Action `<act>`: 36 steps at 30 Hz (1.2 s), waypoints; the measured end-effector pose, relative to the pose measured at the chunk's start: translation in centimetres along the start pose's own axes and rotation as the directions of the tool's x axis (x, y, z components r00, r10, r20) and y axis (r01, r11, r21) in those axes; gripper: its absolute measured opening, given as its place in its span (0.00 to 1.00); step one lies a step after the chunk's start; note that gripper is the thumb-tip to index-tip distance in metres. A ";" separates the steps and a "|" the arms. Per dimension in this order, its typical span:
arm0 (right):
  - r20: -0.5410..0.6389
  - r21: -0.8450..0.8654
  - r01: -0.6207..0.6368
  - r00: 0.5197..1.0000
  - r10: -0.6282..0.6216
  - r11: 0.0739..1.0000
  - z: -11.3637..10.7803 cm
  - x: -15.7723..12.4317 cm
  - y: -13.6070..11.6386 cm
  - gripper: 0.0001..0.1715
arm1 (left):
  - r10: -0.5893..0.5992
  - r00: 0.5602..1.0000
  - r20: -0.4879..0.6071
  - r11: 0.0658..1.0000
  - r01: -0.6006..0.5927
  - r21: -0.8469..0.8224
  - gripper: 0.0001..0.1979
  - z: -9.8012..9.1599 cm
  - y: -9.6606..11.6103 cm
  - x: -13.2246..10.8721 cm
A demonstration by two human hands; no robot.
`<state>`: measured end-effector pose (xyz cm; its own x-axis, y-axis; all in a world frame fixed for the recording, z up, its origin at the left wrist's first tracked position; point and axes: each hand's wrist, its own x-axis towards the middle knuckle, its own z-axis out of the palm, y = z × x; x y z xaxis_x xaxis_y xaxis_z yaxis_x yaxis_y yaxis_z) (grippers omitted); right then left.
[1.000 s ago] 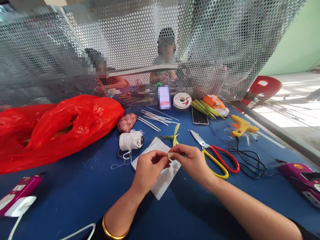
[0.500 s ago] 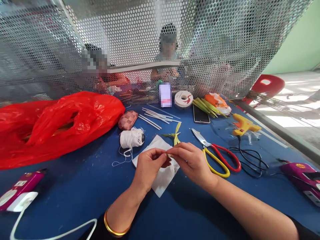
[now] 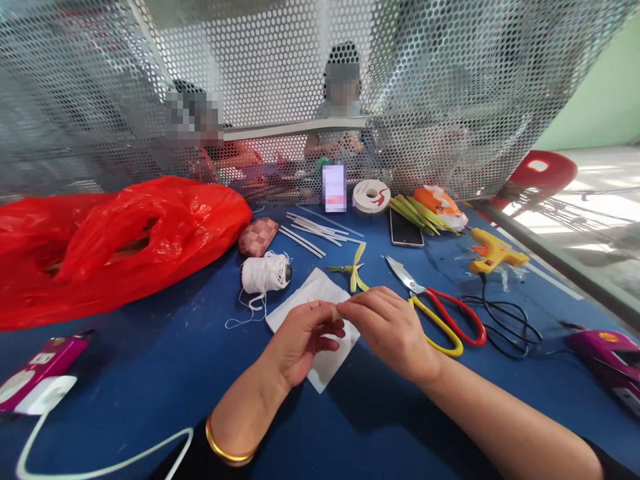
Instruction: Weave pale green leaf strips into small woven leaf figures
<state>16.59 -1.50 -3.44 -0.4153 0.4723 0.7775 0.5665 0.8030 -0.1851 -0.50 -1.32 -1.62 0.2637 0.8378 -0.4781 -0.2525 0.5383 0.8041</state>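
Observation:
My left hand [image 3: 305, 337] and my right hand [image 3: 390, 330] meet at the fingertips above a white paper sheet [image 3: 325, 363]. Between the tips is a tiny pale piece, too small to make out; both hands pinch at it. Just behind them lies a yellow-green leaf figure [image 3: 354, 269]. Scissors [image 3: 433, 307] with one red and one yellow handle rest right of my right hand. Left of the paper is a spool of white thread [image 3: 265, 273] with a loose end. White sticks [image 3: 320, 230] lie farther back.
A red plastic bag [image 3: 165, 247] fills the back left, beside a checkered pouch [image 3: 257, 237]. A yellow glue gun [image 3: 495, 252], its cable and a purple power strip [image 3: 607, 360] are right. Ribbon roll [image 3: 371, 196], phone [image 3: 406, 227] and leaves [image 3: 420, 215] stand or lie behind.
The fingers of my left hand have opened out a little below the pinch, and my right hand has shifted slightly right. The whole view has moved slightly.

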 end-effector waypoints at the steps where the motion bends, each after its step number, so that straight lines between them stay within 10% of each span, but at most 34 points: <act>1: -0.009 0.013 -0.042 0.999 0.042 0.999 0.0 0.0 -0.1 0.11 | 0.035 0.999 -0.008 0.999 -0.035 0.026 0.07 0.0 -0.1 0.0; 7: 0.049 0.282 -0.443 0.893 0.448 0.851 0.3 0.1 -0.6 0.07 | 0.319 0.947 -0.041 0.929 -0.304 0.209 0.08 0.6 -0.3 -0.2; 14: 0.139 0.402 -0.637 0.753 0.643 0.658 0.3 0.3 -0.4 0.06 | 0.455 0.890 0.028 0.823 -0.433 0.368 0.07 0.6 -0.5 -0.1; 26: 0.037 0.447 -0.395 0.905 0.425 0.802 0.3 0.1 -0.6 0.09 | 0.351 0.934 -0.070 0.925 -0.334 0.179 0.08 0.7 -0.4 -0.1; 36: 0.057 0.065 -0.064 0.997 0.060 0.996 -0.1 0.0 0.4 0.10 | 0.114 0.991 -0.063 0.993 -0.111 0.048 0.12 -0.1 0.0 0.0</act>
<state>16.88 -1.23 -3.41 -0.4207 0.5398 0.7291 0.5442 0.7932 -0.2733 -0.56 -1.34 -1.61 0.1735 0.8979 -0.4046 -0.2354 0.4367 0.8683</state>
